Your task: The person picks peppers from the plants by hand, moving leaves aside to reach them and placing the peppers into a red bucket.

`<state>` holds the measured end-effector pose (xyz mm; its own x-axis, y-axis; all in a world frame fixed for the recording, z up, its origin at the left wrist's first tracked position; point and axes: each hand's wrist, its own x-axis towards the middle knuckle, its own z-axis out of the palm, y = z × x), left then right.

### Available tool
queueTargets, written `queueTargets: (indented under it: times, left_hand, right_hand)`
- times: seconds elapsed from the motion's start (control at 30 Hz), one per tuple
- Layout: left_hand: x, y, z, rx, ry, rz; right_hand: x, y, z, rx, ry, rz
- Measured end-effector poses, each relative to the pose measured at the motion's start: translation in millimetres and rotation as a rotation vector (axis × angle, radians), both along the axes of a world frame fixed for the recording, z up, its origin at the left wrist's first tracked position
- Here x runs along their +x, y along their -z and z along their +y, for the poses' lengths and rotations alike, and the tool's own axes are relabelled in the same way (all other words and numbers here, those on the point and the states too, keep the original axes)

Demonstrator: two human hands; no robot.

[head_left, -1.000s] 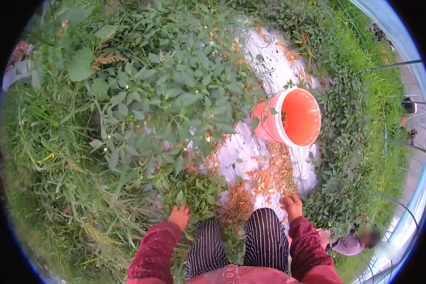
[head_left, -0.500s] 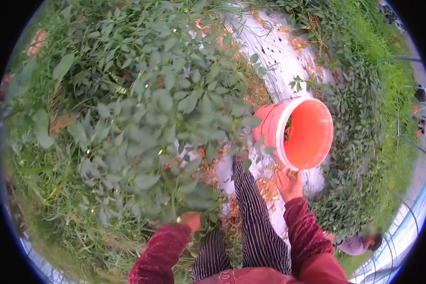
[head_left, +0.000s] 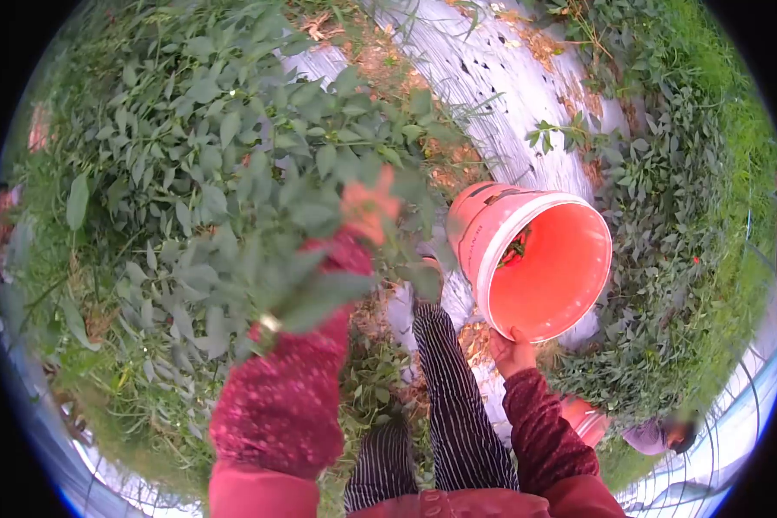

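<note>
Two bare hands are at work below my camera, one steadying and one reaching, which I judge to be the step in hand. Nearest to me, the left hand [head_left: 371,203] is raised among the leafy plants [head_left: 203,173], with out-of-focus leaves [head_left: 306,293] crossing in front of its sleeve. Motion blurs its fingers; I cannot tell how far open they are, or whether they hold anything.

Lower down, the striped trouser legs [head_left: 462,397] extend beneath me. Beside them, the right hand [head_left: 514,352] has its fingers closed on the near edge of the red bucket [head_left: 470,229], at the white rim. That bucket lies tilted ahead of the legs, its mouth turned toward me and to the right. I can make out a small green and red cluster [head_left: 515,249] inside, too small for me to name. As I judge it, the next move calls for a firm hold on the rim and clearance from the stems around the left hand.

Off to the right sits a second red bucket [head_left: 584,420]; past it, another person [head_left: 647,436] is low beside the greenery. White sheeting [head_left: 440,43] runs away up the row.
</note>
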<state>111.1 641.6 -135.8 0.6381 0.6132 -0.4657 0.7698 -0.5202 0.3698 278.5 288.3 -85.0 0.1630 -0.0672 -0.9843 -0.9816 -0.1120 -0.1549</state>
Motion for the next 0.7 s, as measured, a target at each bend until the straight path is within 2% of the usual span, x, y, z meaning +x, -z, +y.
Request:
queueTargets:
  times: [0.03,0.07,0.13,0.2,0.27,0.3,0.37,0.4,0.47,0.6,0.67,0.7]
  left_hand:
    - [8.9,9.6,70.6,-0.051,-0.025,0.156]
    - [22.4,-3.6,75.7,-0.096,-0.051,0.311]
    - [0.8,-26.5,114.1,0.335,0.215,0.299]
    - [-33.8,-25.0,140.1,0.529,0.376,0.438]
    - [-56.7,-32.9,151.4,0.662,0.461,0.711]
    - [-71.1,-34.7,154.8,0.659,0.473,0.714]
    - [-98.9,-37.8,161.6,0.531,0.348,0.779]
    - [-106.9,-37.9,163.5,0.535,0.345,0.778]
    - [-129.6,-37.8,158.4,0.409,0.377,1.023]
    - [-182.1,-45.8,140.6,0.193,0.408,1.059]
    - [-196.2,-54.6,121.7,0.035,0.11,0.731]
    - [-207.2,-54.6,114.2,0.03,0.103,0.744]
  right_hand:
    - [-1.2,2.3,-0.8,-0.017,0.018,-0.002]
    - [-0.6,3.2,3.0,-0.016,0.028,-0.002]
    - [-4.3,0.5,7.5,-0.083,0.073,-0.015]
    - [-4.9,-0.3,8.1,-0.069,0.09,-0.005]
    - [-4.7,-3.0,5.1,-0.041,0.085,0.003]
    - [-4.8,-10.5,8.3,-0.047,0.093,0.009]
    - [0.1,-22.3,19.2,0.021,0.004,-0.013]
    - [2.6,-19.6,19.2,0.025,0.004,-0.015]
    - [1.4,-15.4,14.7,0.015,0.021,-0.016]
    - [-5.2,-6.9,13.1,0.004,0.073,-0.032]
    - [-9.2,-5.7,11.2,-0.064,0.054,-0.062]
    - [-10.3,-7.6,13.6,-0.058,0.047,-0.064]
